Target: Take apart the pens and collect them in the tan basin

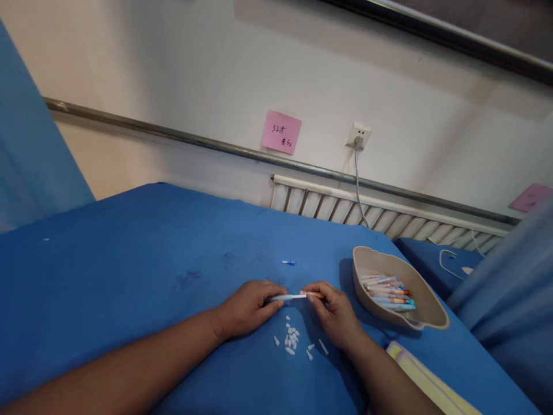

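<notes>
My left hand (247,308) is closed round a pale blue and white pen barrel (281,297). A thin white section of it (299,296) points right, toward my right hand (334,316). Between its fingertips my right hand pinches an orange pen part (314,294), whose patterned end meets or nearly meets the white section; I cannot tell if they are joined. Just below the hands lies a loose cluster of small white cone-shaped pieces (291,339). A short white stick (324,347) rests near my right wrist. Beyond the hands is a small blue-and-white piece (288,262).
A beige plastic basin (425,300) with several pens (391,294) stands at the right on the blue-covered table (129,253). A yellow folded item (425,377) lies by my right forearm. Behind are a radiator (328,204), a metal rail and a plugged cable (358,178); blue curtains hang at both sides.
</notes>
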`<action>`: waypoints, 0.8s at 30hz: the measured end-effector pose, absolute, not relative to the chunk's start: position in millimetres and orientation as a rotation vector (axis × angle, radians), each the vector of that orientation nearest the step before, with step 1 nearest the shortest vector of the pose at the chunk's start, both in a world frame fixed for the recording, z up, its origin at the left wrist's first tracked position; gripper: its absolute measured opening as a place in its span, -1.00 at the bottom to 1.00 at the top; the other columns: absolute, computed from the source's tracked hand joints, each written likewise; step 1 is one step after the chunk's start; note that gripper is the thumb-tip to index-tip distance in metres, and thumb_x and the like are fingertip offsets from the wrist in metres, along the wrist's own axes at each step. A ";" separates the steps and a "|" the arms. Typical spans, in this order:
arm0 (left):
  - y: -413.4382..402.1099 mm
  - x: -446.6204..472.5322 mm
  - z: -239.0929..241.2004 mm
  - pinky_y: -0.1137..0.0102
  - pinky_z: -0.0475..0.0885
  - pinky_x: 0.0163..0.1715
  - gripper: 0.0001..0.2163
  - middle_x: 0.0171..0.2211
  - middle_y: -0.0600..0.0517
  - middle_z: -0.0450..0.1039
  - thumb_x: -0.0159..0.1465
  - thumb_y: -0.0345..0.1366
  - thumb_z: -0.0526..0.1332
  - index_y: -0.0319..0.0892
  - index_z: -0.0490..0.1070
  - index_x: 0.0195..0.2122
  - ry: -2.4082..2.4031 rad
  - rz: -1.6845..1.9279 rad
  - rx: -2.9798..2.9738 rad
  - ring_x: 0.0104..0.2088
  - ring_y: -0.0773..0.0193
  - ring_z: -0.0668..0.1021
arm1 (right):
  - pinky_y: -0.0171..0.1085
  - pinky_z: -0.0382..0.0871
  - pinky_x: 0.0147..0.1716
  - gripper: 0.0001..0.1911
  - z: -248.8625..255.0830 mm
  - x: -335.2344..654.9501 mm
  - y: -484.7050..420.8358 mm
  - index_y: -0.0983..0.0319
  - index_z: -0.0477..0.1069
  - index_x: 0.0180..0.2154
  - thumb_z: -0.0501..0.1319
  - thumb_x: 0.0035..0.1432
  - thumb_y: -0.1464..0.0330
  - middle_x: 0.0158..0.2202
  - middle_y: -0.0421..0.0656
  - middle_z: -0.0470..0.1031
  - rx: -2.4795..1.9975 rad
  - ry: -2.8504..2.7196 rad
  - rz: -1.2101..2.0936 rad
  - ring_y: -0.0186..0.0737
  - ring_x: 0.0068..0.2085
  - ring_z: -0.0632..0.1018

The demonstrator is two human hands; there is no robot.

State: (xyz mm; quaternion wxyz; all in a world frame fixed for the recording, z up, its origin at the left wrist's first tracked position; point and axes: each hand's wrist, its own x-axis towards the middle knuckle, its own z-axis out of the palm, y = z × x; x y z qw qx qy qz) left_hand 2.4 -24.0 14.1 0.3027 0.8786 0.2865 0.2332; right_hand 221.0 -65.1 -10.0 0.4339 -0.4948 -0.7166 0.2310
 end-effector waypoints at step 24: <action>-22.6 2.2 13.3 0.43 0.31 -0.26 -0.76 -0.32 0.06 0.51 0.26 -0.18 0.06 -0.09 0.48 -0.19 0.785 0.639 2.248 -0.32 0.25 0.49 | -0.35 0.33 -0.40 -0.78 -12.5 223.1 -64.3 0.21 0.45 -0.28 0.08 0.16 0.27 -0.40 -0.19 0.49 -1.273 -1.700 0.654 -0.26 -0.38 0.47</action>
